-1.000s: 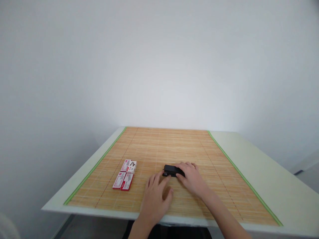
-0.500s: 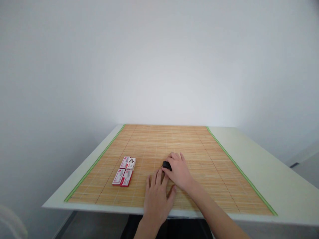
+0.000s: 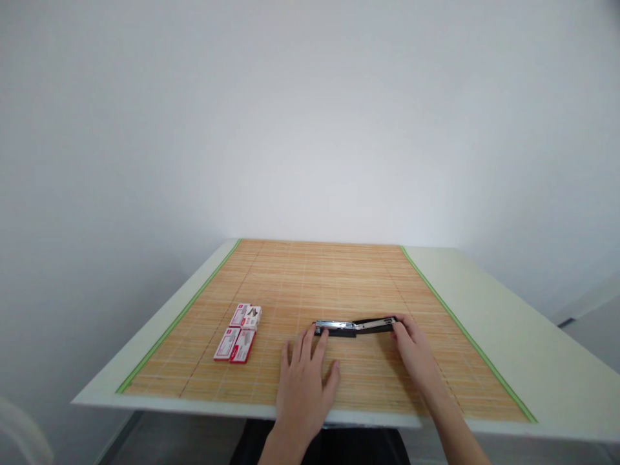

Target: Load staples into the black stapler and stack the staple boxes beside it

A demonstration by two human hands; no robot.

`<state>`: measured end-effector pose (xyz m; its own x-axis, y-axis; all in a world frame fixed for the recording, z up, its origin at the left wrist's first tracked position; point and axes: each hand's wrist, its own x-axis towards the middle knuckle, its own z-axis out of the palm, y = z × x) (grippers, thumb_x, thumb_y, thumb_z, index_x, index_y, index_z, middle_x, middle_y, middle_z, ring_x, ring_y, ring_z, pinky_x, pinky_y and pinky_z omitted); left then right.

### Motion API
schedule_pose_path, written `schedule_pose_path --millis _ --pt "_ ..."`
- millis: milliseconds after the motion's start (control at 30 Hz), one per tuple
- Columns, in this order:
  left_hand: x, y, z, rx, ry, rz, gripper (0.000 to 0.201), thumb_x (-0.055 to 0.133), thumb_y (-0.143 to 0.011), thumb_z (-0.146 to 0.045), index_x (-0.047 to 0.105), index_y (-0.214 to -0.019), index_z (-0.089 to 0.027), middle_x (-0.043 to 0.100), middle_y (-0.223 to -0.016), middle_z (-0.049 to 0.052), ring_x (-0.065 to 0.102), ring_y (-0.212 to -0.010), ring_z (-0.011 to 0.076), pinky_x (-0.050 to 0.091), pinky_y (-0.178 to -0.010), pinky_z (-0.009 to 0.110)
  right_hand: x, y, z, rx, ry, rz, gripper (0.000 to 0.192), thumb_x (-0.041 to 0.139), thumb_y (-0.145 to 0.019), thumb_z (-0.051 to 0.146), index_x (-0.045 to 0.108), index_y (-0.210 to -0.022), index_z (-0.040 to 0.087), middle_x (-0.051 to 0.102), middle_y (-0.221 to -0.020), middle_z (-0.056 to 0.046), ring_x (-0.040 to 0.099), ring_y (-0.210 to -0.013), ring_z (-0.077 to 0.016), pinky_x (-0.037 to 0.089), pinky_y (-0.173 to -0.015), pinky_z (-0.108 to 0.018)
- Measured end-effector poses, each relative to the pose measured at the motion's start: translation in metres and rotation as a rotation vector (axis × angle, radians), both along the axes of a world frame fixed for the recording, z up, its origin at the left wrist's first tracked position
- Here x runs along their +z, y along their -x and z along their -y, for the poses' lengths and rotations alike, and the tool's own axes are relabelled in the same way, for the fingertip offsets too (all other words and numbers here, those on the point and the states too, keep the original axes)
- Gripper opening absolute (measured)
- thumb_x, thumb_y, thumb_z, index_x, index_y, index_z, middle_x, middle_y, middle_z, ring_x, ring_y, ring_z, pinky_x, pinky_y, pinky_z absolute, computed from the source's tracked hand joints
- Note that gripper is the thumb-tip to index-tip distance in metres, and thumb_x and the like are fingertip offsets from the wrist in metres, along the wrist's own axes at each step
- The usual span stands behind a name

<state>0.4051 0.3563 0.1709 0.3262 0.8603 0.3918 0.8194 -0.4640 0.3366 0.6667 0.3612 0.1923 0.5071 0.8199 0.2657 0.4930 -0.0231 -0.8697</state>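
- Head view, going left to right: four small red-and-white boxes sit in a tight cluster on the left part of the bamboo mat. They look like staple boxes, though the print is too small to read.
- The mat covers most of the pale tabletop, and green edging runs down both of its long sides.
- The left hand lies flat on the mat, palm down, with the fingers spread. It isn't gripping anything, and the fingertips touch the left end of the stapler.
- The stapler is near the middle of the mat toward the near edge. It's swung fully open and lies flat in one long line, black base on the left and shiny metal arm on the right.
- The right hand is at the stapler's right end. Its fingers are loosely curled with the tips on the tip of the open arm, which reads as pressing or pinching rather than a full wrap. I can't tell exactly how far around it they go.
- Handling-wise it looks like rigid metal and plastic, small but probably a bit dense. The hinge in the middle will want to flop or spring back, so I'd hold it at both ends or grab the black base. The polished rail looks slippery, and there's a pinch risk at the hinge.
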Motion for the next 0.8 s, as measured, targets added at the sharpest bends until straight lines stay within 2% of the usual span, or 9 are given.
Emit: schedule_pose_path --millis 100,200,267,333,400,467,600,733,800 --pt "-0.003 0.002 -0.004 -0.04 0.012 0.01 0.057 0.054 -0.099 -0.031 0.044 -0.155 -0.033 0.042 -0.163 0.005 0.04 -0.148 0.0295 0.029 -0.123 0.06 -0.006 -0.001 0.01 0.019 0.041 -0.075 0.046 0.051 -0.089 0.051 0.072 -0.114 0.019 0.069 -0.087 -0.005 0.061 -0.079 -0.024 0.048 -0.072 -0.034" --pt "-0.003 0.018 -0.012 -0.037 0.008 0.035 0.043 0.05 -0.1 -0.026 0.059 -0.142 -0.032 0.049 -0.157 0.005 0.046 -0.143 0.0263 0.034 -0.122 0.055 -0.008 0.003 0.023 -0.006 0.052 -0.115 0.055 0.054 -0.089 0.056 0.064 -0.131 0.02 0.068 -0.09 -0.003 0.06 -0.076 -0.0218 0.048 -0.071 -0.034" --pt "-0.001 0.037 -0.018 0.059 -0.043 0.052 0.038 0.05 -0.1 -0.025 0.066 -0.134 -0.029 0.055 -0.151 0.006 0.048 -0.14 0.0274 0.036 -0.12 0.054 -0.013 0.007 0.036 -0.061 0.043 -0.108 0.062 0.054 -0.091 0.059 0.056 -0.14 0.021 0.066 -0.092 -0.003 0.059 -0.076 -0.0206 0.047 -0.071 -0.033" --pt "0.003 0.06 -0.02 0.242 -0.112 0.045 0.037 0.052 -0.099 -0.026 0.066 -0.133 -0.025 0.054 -0.149 0.01 0.046 -0.139 0.0323 0.036 -0.119 0.057 -0.02 0.012 0.05 -0.086 0.034 -0.087 0.064 0.054 -0.092 0.062 0.052 -0.143 0.022 0.064 -0.092 -0.002 0.059 -0.076 -0.0199 0.047 -0.072 -0.033" --pt "0.004 0.079 -0.017 0.408 -0.143 0.007 0.041 0.053 -0.098 -0.028 0.063 -0.137 -0.02 0.05 -0.151 0.015 0.043 -0.139 0.0378 0.034 -0.116 0.062 -0.026 0.019 0.065 -0.046 0.035 -0.092 0.063 0.054 -0.093 0.063 0.054 -0.14 0.021 0.062 -0.088 -0.001 0.058 -0.075 -0.0194 0.046 -0.071 -0.032" --pt "0.001 0.091 -0.011 0.464 -0.126 -0.037 0.046 0.054 -0.097 -0.03 0.059 -0.141 -0.016 0.046 -0.153 0.018 0.041 -0.139 0.0403 0.034 -0.114 0.064 -0.029 0.028 0.076 0.022 0.049 -0.129 0.061 0.056 -0.093 0.063 0.056 -0.138 0.021 0.06 -0.085 -0.001 0.058 -0.074 -0.0193 0.046 -0.069 -0.031" --pt "-0.005 0.092 0.002 0.361 -0.071 0.003 0.041 0.05 -0.099 -0.028 0.059 -0.138 -0.022 0.048 -0.153 0.014 0.043 -0.137 0.0362 0.039 -0.112 0.059 -0.024 0.044 0.088 0.108 0.07 -0.203 0.061 0.06 -0.092 0.061 0.054 -0.139 0.023 0.061 -0.087 -0.002 0.06 -0.078 -0.0207 0.048 -0.067 -0.03" --pt "0.0 0.075 0.006 0.065 0.028 0.166 0.025 0.046 -0.099 -0.02 0.062 -0.117 -0.026 0.064 -0.128 0.008 0.056 -0.121 0.0286 0.046 -0.105 0.05 -0.017 0.062 0.084 0.173 0.104 -0.293 0.061 0.063 -0.089 0.062 0.055 -0.137 0.025 0.061 -0.088 -0.003 0.061 -0.078 -0.0205 0.048 -0.062 -0.028" --pt "0.007 0.06 0.006 -0.082 0.116 0.219 0.02 0.046 -0.097 -0.016 0.061 -0.106 -0.025 0.066 -0.114 0.007 0.059 -0.112 0.0267 0.05 -0.099 0.045 -0.015 0.072 0.078 0.23 0.183 -0.412 0.063 0.065 -0.085 0.065 0.058 -0.132 0.024 0.061 -0.083 -0.002 0.059 -0.065 -0.0167 0.044 -0.051 -0.025"
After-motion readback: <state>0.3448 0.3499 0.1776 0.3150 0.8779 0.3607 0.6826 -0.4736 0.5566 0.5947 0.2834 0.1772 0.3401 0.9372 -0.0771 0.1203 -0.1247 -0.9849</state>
